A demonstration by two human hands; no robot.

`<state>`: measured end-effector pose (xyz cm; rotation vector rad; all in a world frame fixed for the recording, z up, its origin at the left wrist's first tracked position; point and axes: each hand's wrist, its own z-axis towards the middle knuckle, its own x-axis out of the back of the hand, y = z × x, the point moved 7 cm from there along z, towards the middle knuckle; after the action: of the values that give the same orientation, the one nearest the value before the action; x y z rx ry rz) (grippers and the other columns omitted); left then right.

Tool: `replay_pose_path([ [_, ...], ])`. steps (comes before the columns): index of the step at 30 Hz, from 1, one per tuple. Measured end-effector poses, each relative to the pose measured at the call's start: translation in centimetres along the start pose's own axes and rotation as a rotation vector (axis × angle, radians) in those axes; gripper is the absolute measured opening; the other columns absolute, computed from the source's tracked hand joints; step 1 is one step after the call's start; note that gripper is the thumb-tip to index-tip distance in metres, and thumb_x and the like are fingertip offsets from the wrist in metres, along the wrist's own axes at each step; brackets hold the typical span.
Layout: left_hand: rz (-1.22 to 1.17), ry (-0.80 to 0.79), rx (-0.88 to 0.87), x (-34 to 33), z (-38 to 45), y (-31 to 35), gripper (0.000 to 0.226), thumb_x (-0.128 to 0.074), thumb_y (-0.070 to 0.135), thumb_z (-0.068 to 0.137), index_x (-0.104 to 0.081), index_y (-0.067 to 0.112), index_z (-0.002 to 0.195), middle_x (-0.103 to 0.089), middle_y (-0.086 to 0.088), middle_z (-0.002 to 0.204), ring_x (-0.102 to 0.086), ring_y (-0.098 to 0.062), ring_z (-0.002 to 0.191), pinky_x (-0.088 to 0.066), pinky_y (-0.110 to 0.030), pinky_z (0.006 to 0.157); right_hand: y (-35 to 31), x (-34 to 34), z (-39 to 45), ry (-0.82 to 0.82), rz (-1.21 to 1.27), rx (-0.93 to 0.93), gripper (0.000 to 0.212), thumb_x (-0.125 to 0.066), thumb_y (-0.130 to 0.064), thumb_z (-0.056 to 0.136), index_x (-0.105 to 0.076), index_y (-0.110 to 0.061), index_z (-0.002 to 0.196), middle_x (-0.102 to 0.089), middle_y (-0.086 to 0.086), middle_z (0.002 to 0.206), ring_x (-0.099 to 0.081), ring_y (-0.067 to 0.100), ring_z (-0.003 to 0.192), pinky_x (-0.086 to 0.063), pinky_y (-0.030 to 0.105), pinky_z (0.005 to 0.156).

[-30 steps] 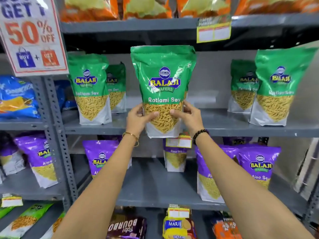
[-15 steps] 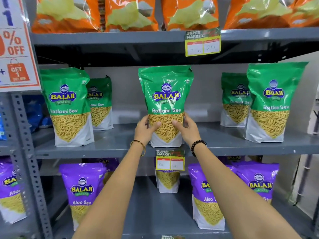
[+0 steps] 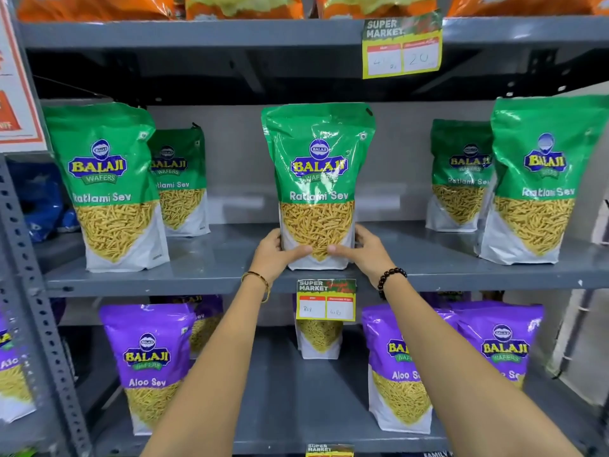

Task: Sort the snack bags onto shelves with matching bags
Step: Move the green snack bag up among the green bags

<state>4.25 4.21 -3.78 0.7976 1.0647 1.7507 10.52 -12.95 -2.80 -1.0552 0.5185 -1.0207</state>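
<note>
Fingers (image 3: pixel 298 249) clasp green bag (image 3: pixel 318 179), neighbours apart.

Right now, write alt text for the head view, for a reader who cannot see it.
Both hands, left hand and right hand, grip the base of an upright green Ratlami Sev bag standing on the middle shelf, between matching green bags on either side. Purple Aloo Sev bags fill the shelf below, orange bags the one above.
</note>
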Motion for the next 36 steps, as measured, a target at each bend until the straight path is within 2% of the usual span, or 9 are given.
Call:
replay_pose_path([
  [2,0.003,0.029,0.009,0.24,-0.03,-0.06,0.045,-0.081,0.016,0.063,-0.057,0.021,0.101,-0.065,-0.005,0.110,-0.061,-0.022,0.106,-0.050,-0.036,0.092,-0.13,-0.18,0.01,-0.005,-0.017,0.003,0.052,-0.073,-0.006,0.072,-0.052,-0.008,0.119,-0.064,-0.003,0.103,-0.061,-0.002,0.086,-0.050,0.006,0.065],
  [7,-0.017,0.043,0.002,0.07,-0.59,0.59,0.053,-0.076,0.007,0.069,-0.052,0.005,0.117,-0.062,-0.012,0.118,-0.060,-0.021,0.106,-0.049,-0.031,0.091,0.06,-0.65,-0.05,-0.020,-0.012,-0.011,0.055,-0.073,-0.012,0.073,-0.050,-0.011,0.123,-0.063,0.000,0.111,-0.061,0.008,0.097,-0.053,0.015,0.081],
  [12,-0.020,0.029,0.006,0.09,-0.93,0.76,0.056,-0.077,0.006,0.067,-0.053,0.005,0.117,-0.063,-0.008,0.114,-0.061,-0.016,0.101,-0.053,-0.015,0.078,-0.10,-0.31,-0.31,-0.004,-0.005,-0.017,0.052,-0.075,-0.005,0.069,-0.053,-0.011,0.116,-0.064,-0.006,0.101,-0.060,0.000,0.089,-0.051,0.006,0.064],
  [15,-0.020,0.027,0.011,0.13,-0.92,0.67,0.055,-0.077,0.003,0.066,-0.053,0.004,0.116,-0.062,-0.007,0.111,-0.060,-0.012,0.095,-0.052,-0.008,0.069,0.08,-0.20,-0.33,-0.004,-0.010,-0.031,0.052,-0.074,0.000,0.068,-0.055,-0.007,0.115,-0.064,0.002,0.103,-0.061,0.003,0.087,-0.052,0.008,0.064],
  [20,-0.012,0.030,0.010,0.14,-0.77,0.53,0.048,-0.078,0.005,0.066,-0.055,0.010,0.109,-0.063,-0.004,0.107,-0.061,-0.007,0.091,-0.053,-0.010,0.069,0.11,-0.21,-0.36,0.012,-0.019,-0.034,0.050,-0.074,0.000,0.068,-0.055,-0.007,0.114,-0.063,0.004,0.105,-0.061,0.004,0.087,-0.053,0.008,0.065],
  [25,0.005,0.049,0.012,0.28,-0.65,0.41,0.048,-0.079,0.007,0.065,-0.056,0.011,0.107,-0.063,-0.005,0.107,-0.060,-0.018,0.099,-0.050,-0.020,0.079,0.13,-0.42,-0.31,0.006,-0.035,-0.033,0.055,-0.073,-0.002,0.070,-0.052,-0.005,0.120,-0.061,0.006,0.111,-0.059,0.013,0.095,-0.053,0.012,0.070],
  [29,0.012,0.040,0.020,0.20,-0.67,0.44,0.049,-0.078,0.007,0.066,-0.055,0.010,0.110,-0.062,-0.006,0.110,-0.060,-0.020,0.102,-0.049,-0.027,0.085,0.24,-0.57,-0.31,0.007,-0.036,-0.045,0.057,-0.073,-0.003,0.070,-0.051,-0.004,0.122,-0.061,0.009,0.116,-0.058,0.019,0.103,-0.048,0.026,0.085],
  [31,0.014,0.038,0.026,0.20,-0.68,0.42,0.048,-0.078,0.007,0.066,-0.055,0.011,0.108,-0.062,-0.006,0.109,-0.060,-0.021,0.103,-0.048,-0.030,0.088,0.24,-0.60,-0.31,0.007,-0.038,-0.051,0.057,-0.073,-0.003,0.070,-0.051,-0.005,0.122,-0.061,0.008,0.115,-0.057,0.020,0.104,-0.047,0.029,0.087],
  [36,0.030,0.047,0.028,0.28,-0.74,0.46,0.048,-0.079,0.008,0.065,-0.055,0.012,0.106,-0.062,-0.004,0.108,-0.059,-0.018,0.100,-0.048,-0.028,0.086,0.12,-0.62,-0.38,0.009,-0.056,-0.059,0.055,-0.072,-0.001,0.071,-0.050,-0.004,0.122,-0.060,0.008,0.114,-0.057,0.020,0.102,-0.048,0.018,0.076],
])
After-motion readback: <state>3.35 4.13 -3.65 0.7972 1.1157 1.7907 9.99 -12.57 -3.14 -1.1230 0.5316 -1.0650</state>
